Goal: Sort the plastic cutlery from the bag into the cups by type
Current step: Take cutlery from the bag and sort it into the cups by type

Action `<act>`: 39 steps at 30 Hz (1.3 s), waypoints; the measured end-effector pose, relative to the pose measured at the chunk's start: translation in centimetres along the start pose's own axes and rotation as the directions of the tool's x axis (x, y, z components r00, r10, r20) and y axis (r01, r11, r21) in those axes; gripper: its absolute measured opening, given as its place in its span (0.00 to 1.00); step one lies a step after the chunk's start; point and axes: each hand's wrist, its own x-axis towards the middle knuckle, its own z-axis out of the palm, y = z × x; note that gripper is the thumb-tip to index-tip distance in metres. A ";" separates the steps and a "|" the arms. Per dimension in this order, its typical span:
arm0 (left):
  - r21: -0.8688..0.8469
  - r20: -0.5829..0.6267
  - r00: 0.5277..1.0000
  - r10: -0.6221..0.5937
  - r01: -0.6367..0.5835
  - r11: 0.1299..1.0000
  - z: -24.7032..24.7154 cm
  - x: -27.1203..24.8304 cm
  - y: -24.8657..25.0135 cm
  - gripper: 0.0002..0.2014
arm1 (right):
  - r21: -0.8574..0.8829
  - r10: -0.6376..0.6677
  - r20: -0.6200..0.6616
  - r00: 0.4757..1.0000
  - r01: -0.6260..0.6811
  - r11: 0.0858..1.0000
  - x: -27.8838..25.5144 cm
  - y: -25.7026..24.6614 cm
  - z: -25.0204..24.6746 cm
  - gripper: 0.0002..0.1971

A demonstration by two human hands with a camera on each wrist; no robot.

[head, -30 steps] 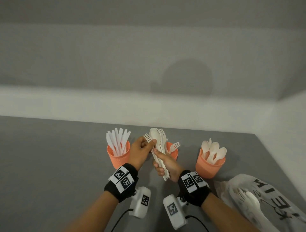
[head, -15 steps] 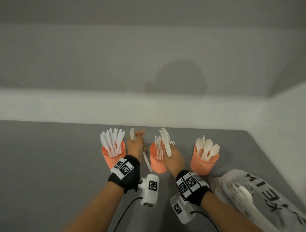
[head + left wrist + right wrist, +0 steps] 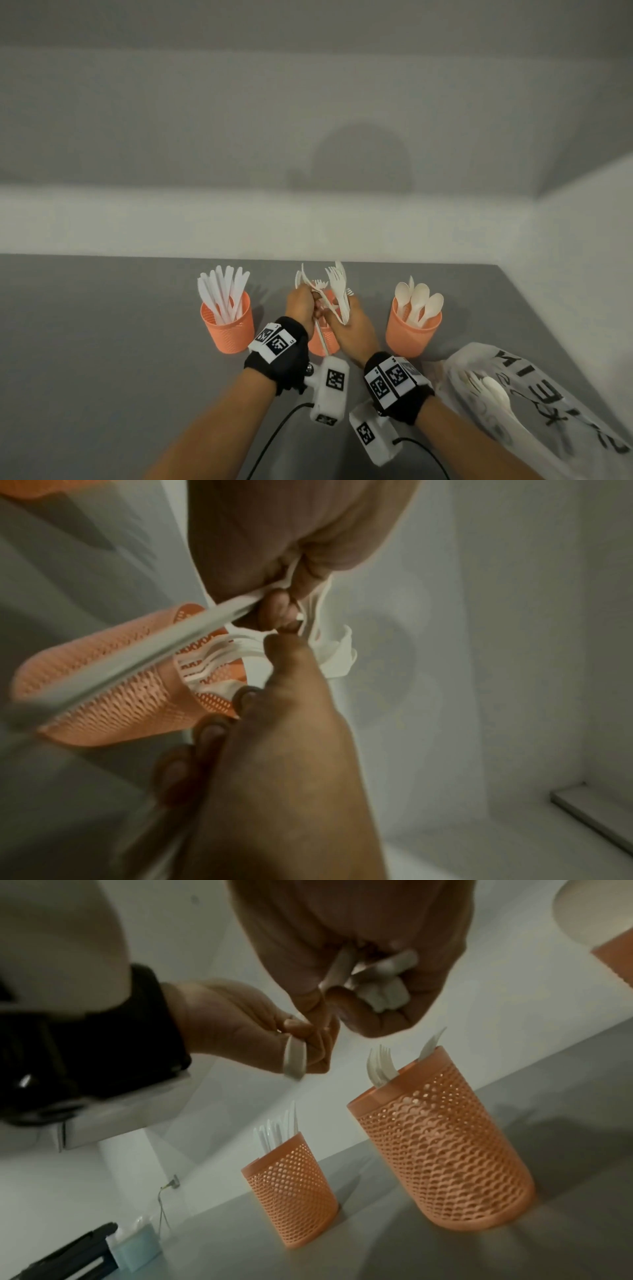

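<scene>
Three orange mesh cups stand in a row: the knife cup (image 3: 226, 329) on the left, the fork cup (image 3: 322, 344) mostly hidden behind my hands, the spoon cup (image 3: 412, 330) on the right. My right hand (image 3: 337, 317) grips a bundle of white forks (image 3: 337, 291) by the handles, above the fork cup (image 3: 441, 1137). My left hand (image 3: 313, 303) touches it and pinches a single white piece (image 3: 294, 1058); its handle (image 3: 322, 337) hangs down in front of the cup. I cannot tell its type. The bundle's handle ends (image 3: 377, 985) stick out of my right fist.
A crumpled white plastic bag (image 3: 534, 394) with black lettering lies at the right front, with more cutlery showing through it. The grey table ends at a white wall behind the cups and on the right. Wrist-camera cables trail near the front edge.
Half a second ago my hands were apart, the left holding one piece beside the fork cup. Now they are together again above that cup, fingers touching at the bundle.
</scene>
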 end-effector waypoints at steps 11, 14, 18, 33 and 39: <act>-0.121 -0.119 0.993 0.003 -0.017 0.993 -1.3 1.2 2.0 0.25 | -0.052 -0.004 -0.170 0.985 -0.005 0.999 -0.1 0.0 -0.4 0.14; -0.019 0.007 1.000 -0.016 0.017 1.000 -1.4 0.6 1.3 0.29 | -0.091 -0.030 -0.213 0.977 0.010 0.996 0.3 -0.1 -0.9 0.12; 0.150 0.130 0.992 -0.001 -0.019 0.989 -0.1 -0.6 -0.1 0.18 | -0.063 -0.046 -0.221 0.974 0.033 0.997 0.0 -0.1 -0.9 0.11; 0.151 -0.003 0.980 0.198 -0.195 0.969 1.3 0.3 1.0 0.16 | 0.347 0.251 -0.115 0.961 -0.198 0.917 0.2 0.4 -3.6 0.11; 0.048 -0.164 0.872 0.460 -0.459 0.887 1.2 2.3 4.3 0.16 | 0.284 0.142 -0.401 0.905 -0.025 0.959 1.9 -1.1 -7.6 0.17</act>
